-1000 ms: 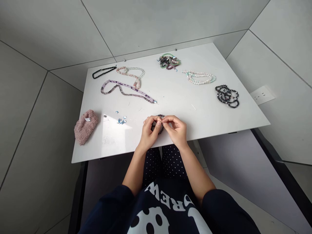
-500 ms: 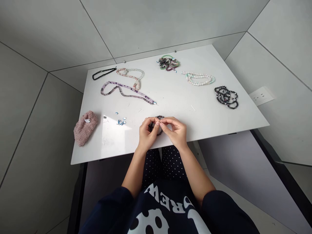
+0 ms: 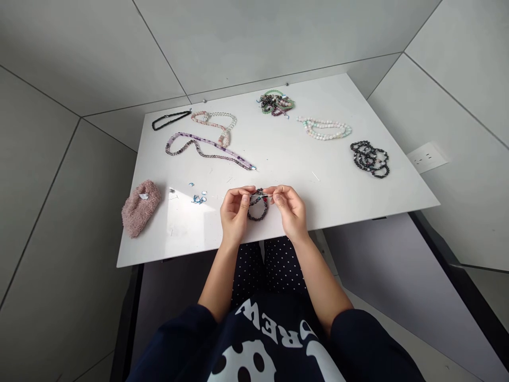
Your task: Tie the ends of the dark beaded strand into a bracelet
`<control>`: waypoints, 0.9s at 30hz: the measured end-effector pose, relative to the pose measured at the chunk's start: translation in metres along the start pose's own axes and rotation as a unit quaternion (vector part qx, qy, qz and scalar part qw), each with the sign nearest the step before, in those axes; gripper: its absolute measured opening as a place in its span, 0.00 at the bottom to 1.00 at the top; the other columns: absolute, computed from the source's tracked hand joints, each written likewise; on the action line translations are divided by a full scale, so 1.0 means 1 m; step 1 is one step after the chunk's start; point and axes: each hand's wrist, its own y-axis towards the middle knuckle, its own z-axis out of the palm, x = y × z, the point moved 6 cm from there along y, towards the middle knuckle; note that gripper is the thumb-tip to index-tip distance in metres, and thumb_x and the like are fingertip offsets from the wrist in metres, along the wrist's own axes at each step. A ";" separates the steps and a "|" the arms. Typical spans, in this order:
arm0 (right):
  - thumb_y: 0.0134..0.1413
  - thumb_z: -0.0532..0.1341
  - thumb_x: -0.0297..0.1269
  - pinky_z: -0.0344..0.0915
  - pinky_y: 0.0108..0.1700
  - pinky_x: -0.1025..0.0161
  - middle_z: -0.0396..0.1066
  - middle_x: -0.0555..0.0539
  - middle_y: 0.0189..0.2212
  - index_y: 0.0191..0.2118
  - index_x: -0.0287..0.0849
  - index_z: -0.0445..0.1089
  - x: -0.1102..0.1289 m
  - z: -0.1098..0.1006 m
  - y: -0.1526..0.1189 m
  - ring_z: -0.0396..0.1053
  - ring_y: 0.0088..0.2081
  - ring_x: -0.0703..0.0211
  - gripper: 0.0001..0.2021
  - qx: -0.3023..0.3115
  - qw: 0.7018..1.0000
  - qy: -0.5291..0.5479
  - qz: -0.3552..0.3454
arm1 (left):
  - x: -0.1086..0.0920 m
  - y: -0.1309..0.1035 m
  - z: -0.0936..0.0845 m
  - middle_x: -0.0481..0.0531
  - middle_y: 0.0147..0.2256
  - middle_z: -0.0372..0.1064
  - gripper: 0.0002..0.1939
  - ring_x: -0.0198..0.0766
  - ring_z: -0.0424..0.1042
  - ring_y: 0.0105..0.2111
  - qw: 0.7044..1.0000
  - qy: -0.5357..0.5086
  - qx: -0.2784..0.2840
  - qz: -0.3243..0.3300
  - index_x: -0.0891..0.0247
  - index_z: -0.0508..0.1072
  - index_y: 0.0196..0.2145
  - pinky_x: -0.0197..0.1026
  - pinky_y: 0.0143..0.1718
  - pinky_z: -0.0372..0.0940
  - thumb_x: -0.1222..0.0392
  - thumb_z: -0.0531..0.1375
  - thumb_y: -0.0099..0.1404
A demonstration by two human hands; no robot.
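Note:
My left hand [image 3: 234,215] and my right hand [image 3: 292,212] face each other near the table's front edge. Each pinches an end of a thin, pale cord [image 3: 259,196], which runs straight across the gap between the fingertips. Under it, a looped dark bead strand [image 3: 257,218] lies on the table, with a few red and bluish spots near its upper part. Whether the cord passes through those beads is too small to make out.
On the white table [image 3: 278,154] lie a purple bead strand [image 3: 207,142], a pink-and-clear strand [image 3: 222,115], a mixed bead pile [image 3: 275,103], pale beads [image 3: 324,129] and black beads [image 3: 369,159]. Blue-white scraps [image 3: 199,199] and a fuzzy pink pouch [image 3: 141,208] are left.
My hands have moved apart from fingertips touching, and the cord now shows stretched between them. More of the dark bead strand beneath is visible.

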 end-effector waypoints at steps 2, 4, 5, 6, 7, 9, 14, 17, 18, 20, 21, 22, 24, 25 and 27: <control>0.65 0.59 0.45 0.70 0.45 0.53 0.78 0.44 0.43 0.40 0.48 0.66 0.001 -0.001 0.000 0.74 0.48 0.53 0.08 0.000 1.000 0.008 -0.006 | 0.003 0.001 0.000 0.54 0.43 0.76 0.10 0.40 0.76 0.48 0.999 -0.029 0.008 -0.011 0.58 0.66 0.40 0.51 0.55 0.69 0.49 0.58 0.71; 0.65 0.57 0.47 0.69 0.43 0.53 0.79 0.45 0.41 0.40 0.49 0.64 0.001 -0.001 0.000 0.74 0.47 0.52 0.08 0.004 1.000 0.014 -0.009 | 0.004 0.001 0.001 0.52 0.40 0.76 0.11 0.40 0.77 0.46 0.998 -0.049 0.021 -0.020 0.56 0.64 0.40 0.52 0.54 0.70 0.47 0.56 0.71; 0.66 0.57 0.47 0.69 0.43 0.53 0.79 0.45 0.39 0.40 0.49 0.63 0.001 -0.001 0.000 0.74 0.45 0.53 0.08 0.007 1.000 0.018 -0.009 | 0.004 0.002 0.001 0.51 0.38 0.76 0.12 0.40 0.78 0.45 0.998 -0.056 0.027 -0.023 0.56 0.63 0.39 0.52 0.53 0.70 0.46 0.56 0.71; 0.66 0.57 0.48 0.69 0.42 0.53 0.79 0.46 0.38 0.40 0.50 0.62 0.000 -0.002 -0.001 0.74 0.42 0.54 0.09 0.012 1.000 0.025 -0.007 | 0.004 0.002 0.002 0.50 0.36 0.75 0.13 0.40 0.78 0.44 0.997 -0.065 0.033 -0.024 0.56 0.63 0.39 0.51 0.53 0.71 0.45 0.56 0.71; 0.66 0.57 0.48 0.69 0.41 0.54 0.79 0.46 0.36 0.40 0.50 0.61 -0.001 -0.002 -0.001 0.74 0.39 0.55 0.09 0.016 0.999 0.036 -0.004 | 0.004 0.003 0.003 0.50 0.34 0.75 0.13 0.40 0.78 0.43 0.996 -0.074 0.037 -0.023 0.56 0.62 0.38 0.51 0.52 0.71 0.44 0.56 0.71; 0.66 0.57 0.47 0.69 0.38 0.55 0.78 0.48 0.34 0.40 0.50 0.61 -0.003 -0.001 -0.002 0.71 0.32 0.59 0.08 0.025 0.998 0.061 0.004 | 0.002 0.003 0.004 0.48 0.32 0.72 0.14 0.40 0.78 0.40 0.995 -0.087 0.038 -0.023 0.56 0.62 0.38 0.51 0.50 0.71 0.44 0.57 0.70; 0.65 0.59 0.47 0.70 0.31 0.59 0.72 0.52 0.29 0.41 0.48 0.62 -0.005 0.003 -0.002 0.68 0.25 0.64 0.09 0.037 0.996 0.078 0.027 | 0.004 0.002 0.004 0.45 0.29 0.66 0.15 0.35 0.75 0.31 0.997 -0.068 0.029 -0.034 0.56 0.61 0.38 0.47 0.46 0.72 0.43 0.57 0.70; 0.64 0.59 0.47 0.70 0.31 0.61 0.69 0.53 0.27 0.40 0.47 0.63 -0.004 0.006 -0.002 0.67 0.25 0.64 0.10 0.041 0.996 0.068 0.028 | 0.006 0.002 0.003 0.44 0.28 0.63 0.14 0.33 0.72 0.29 0.998 -0.054 0.028 -0.027 0.55 0.60 0.38 0.43 0.39 0.72 0.43 0.55 0.71; 0.65 0.59 0.46 0.69 0.31 0.61 0.68 0.54 0.26 0.40 0.47 0.63 -0.003 0.006 -0.002 0.67 0.25 0.64 0.09 0.040 0.997 0.060 0.022 | 0.006 0.002 0.003 0.44 0.28 0.63 0.14 0.33 0.71 0.28 0.998 -0.050 0.025 -0.023 0.55 0.60 0.38 0.42 0.37 0.71 0.44 0.55 0.71; 0.65 0.59 0.45 0.69 0.33 0.62 0.67 0.54 0.25 0.40 0.46 0.64 -0.001 0.006 -0.002 0.67 0.26 0.64 0.08 0.034 0.999 0.033 0.006 | 0.005 0.002 0.002 0.44 0.28 0.63 0.13 0.33 0.70 0.27 0.999 -0.045 0.017 -0.014 0.56 0.60 0.38 0.40 0.34 0.70 0.45 0.56 0.71; 0.66 0.58 0.44 0.69 0.33 0.62 0.66 0.54 0.25 0.40 0.46 0.64 -0.001 0.007 -0.002 0.67 0.26 0.64 0.08 0.031 0.999 0.015 -0.003 | 0.004 0.002 0.001 0.45 0.28 0.63 0.12 0.32 0.69 0.27 0.999 -0.045 0.012 -0.008 0.56 0.61 0.38 0.40 0.34 0.70 0.46 0.56 0.71; 0.66 0.58 0.44 0.69 0.34 0.62 0.66 0.54 0.25 0.40 0.46 0.64 0.000 0.007 -0.002 0.67 0.27 0.64 0.07 0.028 1.000 -0.004 -0.011 | 0.003 0.002 0.001 0.45 0.28 0.63 0.12 0.32 0.69 0.27 0.999 -0.047 0.009 -0.004 0.56 0.61 0.38 0.39 0.34 0.69 0.47 0.56 0.72; 0.66 0.57 0.42 0.69 0.34 0.63 0.66 0.53 0.26 0.41 0.46 0.64 0.001 0.008 -0.003 0.67 0.28 0.64 0.06 0.028 0.999 -0.036 -0.023 | 0.000 0.002 0.001 0.45 0.28 0.65 0.11 0.31 0.69 0.27 0.999 -0.049 0.008 0.006 0.58 0.62 0.38 0.38 0.34 0.68 0.49 0.57 0.72; 0.67 0.56 0.42 0.69 0.34 0.63 0.67 0.53 0.26 0.41 0.46 0.64 0.001 0.009 -0.004 0.67 0.28 0.64 0.06 0.028 0.998 -0.049 -0.029 | -0.001 0.002 0.002 0.45 0.28 0.65 0.10 0.31 0.70 0.28 0.999 -0.047 0.010 0.010 0.58 0.62 0.38 0.38 0.34 0.68 0.50 0.57 0.72; 0.67 0.55 0.40 0.68 0.34 0.63 0.67 0.53 0.26 0.41 0.46 0.64 0.002 0.010 -0.006 0.67 0.29 0.64 0.05 0.024 0.996 -0.074 -0.045 | -0.004 0.002 0.003 0.46 0.28 0.66 0.09 0.31 0.71 0.28 0.999 -0.042 0.013 0.019 0.60 0.63 0.38 0.37 0.35 0.68 0.52 0.57 0.73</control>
